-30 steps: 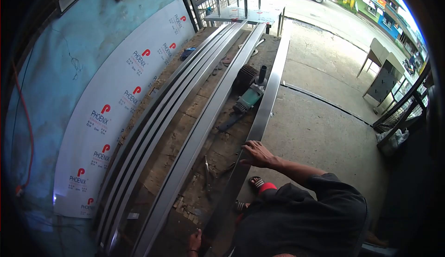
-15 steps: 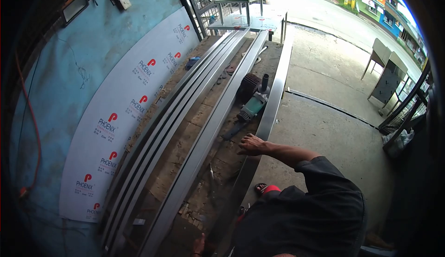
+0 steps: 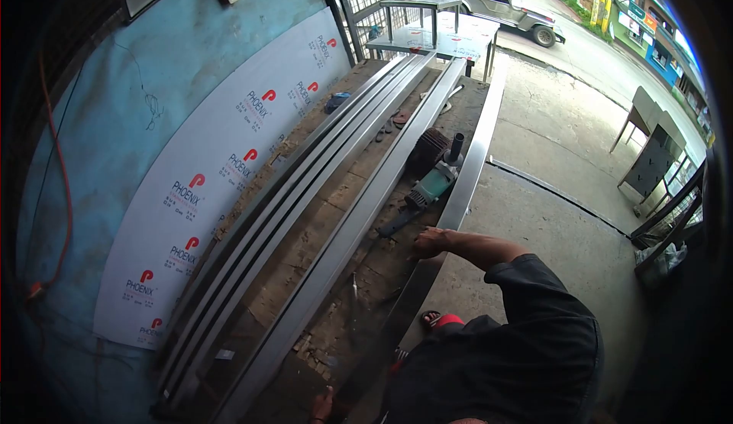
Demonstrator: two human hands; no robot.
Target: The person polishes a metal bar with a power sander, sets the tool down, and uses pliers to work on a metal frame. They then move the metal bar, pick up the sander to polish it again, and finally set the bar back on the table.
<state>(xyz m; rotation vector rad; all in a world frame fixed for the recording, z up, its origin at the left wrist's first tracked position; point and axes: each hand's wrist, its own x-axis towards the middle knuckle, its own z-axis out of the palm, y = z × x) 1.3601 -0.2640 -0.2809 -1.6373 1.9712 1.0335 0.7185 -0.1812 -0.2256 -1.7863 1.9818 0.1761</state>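
A long flat metal bar or tube lies along the near edge of the workbench. Across it reaches my right hand, its fingers curled down over the far edge and closed on it. My left hand shows only partly at the bottom of the view, beside the dark near end of the same bar; its fingers are too dim and cut off to read. Just beyond my right hand is a green angle grinder with an upright side handle. A thin pale tool rests on the bench boards.
Several long steel tubes run along the bench. A printed steel sheet leans on the blue wall. A small metal table stands at the far end. A vehicle is on the street.
The view has shifted, so the bench sits slightly further right and lower. My right hand's fingers have drawn in over the bar's edge. A vehicle has appeared on the street.
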